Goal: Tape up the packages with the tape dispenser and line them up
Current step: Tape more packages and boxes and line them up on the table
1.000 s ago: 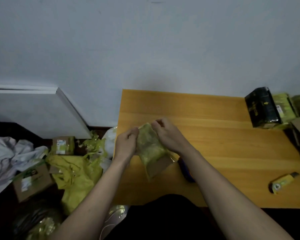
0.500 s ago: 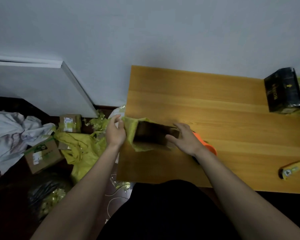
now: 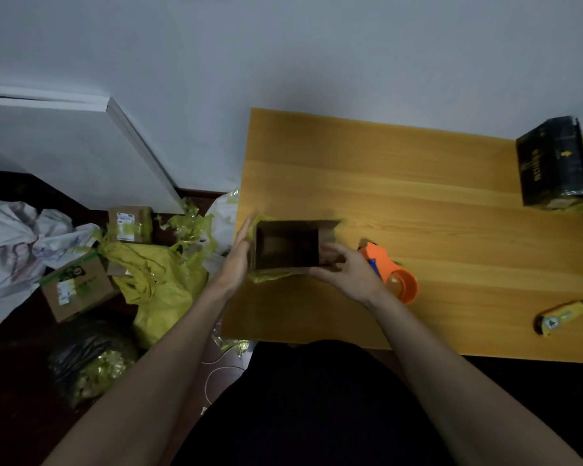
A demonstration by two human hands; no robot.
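Note:
A small brown cardboard box [image 3: 288,245] with its top open stands on the wooden table [image 3: 401,203] near the left edge; yellow-green tape remnants cling to its flaps. My left hand [image 3: 238,255] presses flat with straight fingers against the box's left side. My right hand [image 3: 342,269] grips the box's right wall, fingers curled over the rim. An orange tape dispenser [image 3: 392,275] lies on the table just right of my right hand, partly hidden by it. A black taped package [image 3: 551,164] stands at the far right.
A yellow utility knife [image 3: 566,316] lies near the table's front right. On the floor to the left are brown cartons [image 3: 76,289], a smaller carton [image 3: 128,223], yellow plastic wrapping [image 3: 159,284], a dark bag [image 3: 88,358] and white cloth [image 3: 17,243].
The crumpled, taped package I held up in both hands now stands on the table as an opened box. My left hand flattened against its side; the dispenser came into sight.

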